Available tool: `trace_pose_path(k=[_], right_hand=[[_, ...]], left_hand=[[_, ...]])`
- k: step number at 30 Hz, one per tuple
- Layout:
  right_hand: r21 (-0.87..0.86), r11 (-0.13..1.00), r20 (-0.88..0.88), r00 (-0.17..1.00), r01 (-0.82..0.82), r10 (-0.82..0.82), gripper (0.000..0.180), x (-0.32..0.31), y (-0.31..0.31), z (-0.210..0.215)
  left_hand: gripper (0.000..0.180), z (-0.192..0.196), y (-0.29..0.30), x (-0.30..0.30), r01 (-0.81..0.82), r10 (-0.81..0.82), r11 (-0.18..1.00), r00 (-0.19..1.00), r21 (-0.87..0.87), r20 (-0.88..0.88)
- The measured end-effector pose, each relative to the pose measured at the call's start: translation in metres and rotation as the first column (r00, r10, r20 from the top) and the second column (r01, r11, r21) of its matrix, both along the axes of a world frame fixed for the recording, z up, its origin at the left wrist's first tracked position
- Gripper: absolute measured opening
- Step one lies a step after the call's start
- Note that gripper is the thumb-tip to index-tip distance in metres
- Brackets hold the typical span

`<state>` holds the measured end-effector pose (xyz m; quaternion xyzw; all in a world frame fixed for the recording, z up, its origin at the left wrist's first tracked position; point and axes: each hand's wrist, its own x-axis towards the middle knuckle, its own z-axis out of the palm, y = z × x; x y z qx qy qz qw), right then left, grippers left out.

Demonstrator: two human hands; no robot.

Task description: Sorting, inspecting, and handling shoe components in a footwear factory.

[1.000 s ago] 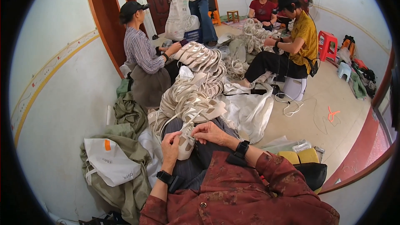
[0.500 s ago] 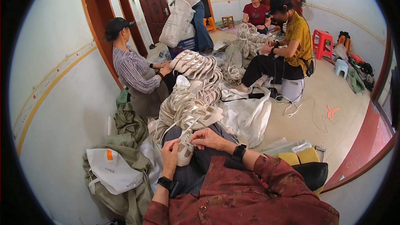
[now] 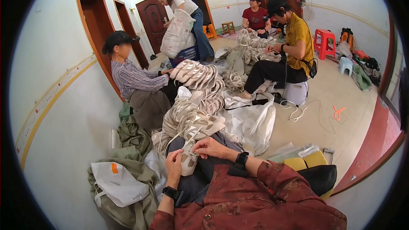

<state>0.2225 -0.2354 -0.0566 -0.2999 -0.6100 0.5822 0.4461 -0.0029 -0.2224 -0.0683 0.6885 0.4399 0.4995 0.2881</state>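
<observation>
A beige and white shoe upper (image 3: 188,167) lies toe toward me on my lap, with pale laces (image 3: 189,147) across its eyelets. My left hand (image 3: 174,164) is closed, pinching the upper's left edge near the lacing. On the other side, my right hand (image 3: 209,148) is closed too, its thumb and forefinger pinched at the lace by the right row of eyelets. The lace end between those fingers is too small to make out clearly. Just beyond my knees, a long heap of nested shoe uppers (image 3: 198,119) with dangling laces stretches away.
A person in a striped shirt (image 3: 134,76) sits at left by the heap; another in yellow (image 3: 298,38) sits at right. Farther back, one stands with a white sack (image 3: 178,34). White plastic sheeting (image 3: 251,123) lies right of the heap; a white bag (image 3: 119,183) lies at my left.
Both my hands stay at the upper, with only slight finger shifts. The striped-shirt person has turned the head, and the standing person bends lower over the sack. The view has shifted slightly.
</observation>
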Motion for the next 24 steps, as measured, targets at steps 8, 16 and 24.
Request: trace_pose_path(k=[8,16,24], right_hand=[[-0.003,1.0,-0.004,1.0,0.007,-0.007,0.015,-0.001,0.0,0.0003],[-0.001,1.0,-0.014,1.0,-0.018,0.018,0.015,-0.001,0.0025,-0.0008],[0.025,1.0,-0.016,1.0,-0.008,0.008,0.015,-0.0004,0.0,-0.0013]], left_hand=[[0.016,-0.0005,0.0016,-0.0012,-0.006,0.006,1.0,1.0,0.014,-0.02],[0.016,-0.0015,0.0019,-0.0028,-0.013,0.013,1.0,1.0,0.007,-0.01],[0.018,0.0035,-0.0034,-0.0002,-0.019,0.02,1.0,0.999,0.022,-0.028]])
